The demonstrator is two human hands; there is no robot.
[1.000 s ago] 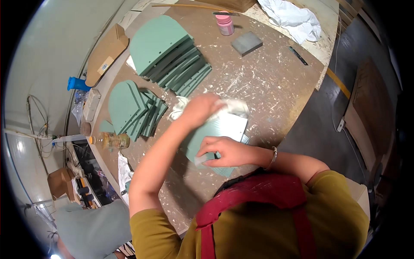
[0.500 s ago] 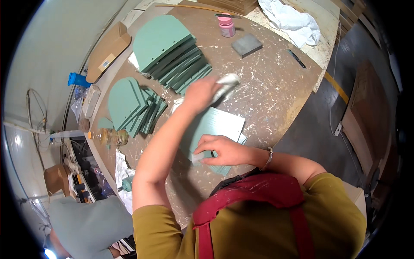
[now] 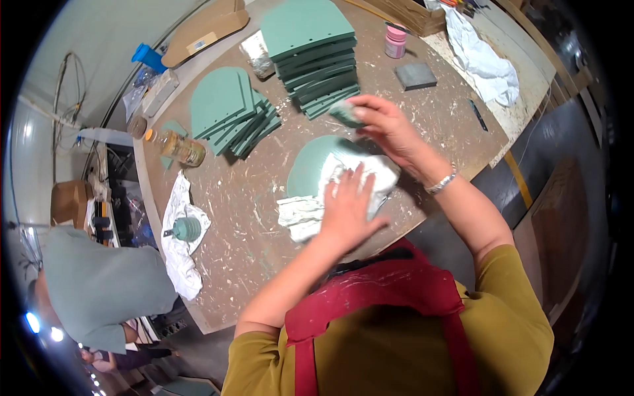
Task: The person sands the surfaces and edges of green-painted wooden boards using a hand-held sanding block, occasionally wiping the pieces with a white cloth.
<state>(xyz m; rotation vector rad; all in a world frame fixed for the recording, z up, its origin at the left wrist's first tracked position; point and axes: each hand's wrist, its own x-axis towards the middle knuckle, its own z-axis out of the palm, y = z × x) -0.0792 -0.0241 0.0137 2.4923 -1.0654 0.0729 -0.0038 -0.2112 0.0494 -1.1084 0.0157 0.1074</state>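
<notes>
The green board [image 3: 307, 164] lies on the table [image 3: 241, 198], rounded end away from the person, near part under a white cloth [image 3: 300, 216]. The left hand [image 3: 349, 206], fingers spread, rests on the cloth, nearer the board; beyond its far edge, the right hand [image 3: 391, 131] pinches a small greenish pad [image 3: 343, 114].

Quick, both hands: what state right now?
Left hand: open, fingers spread on the white cloth over the green panel.
Right hand: closed, pinching a small, blurred green piece.
</notes>
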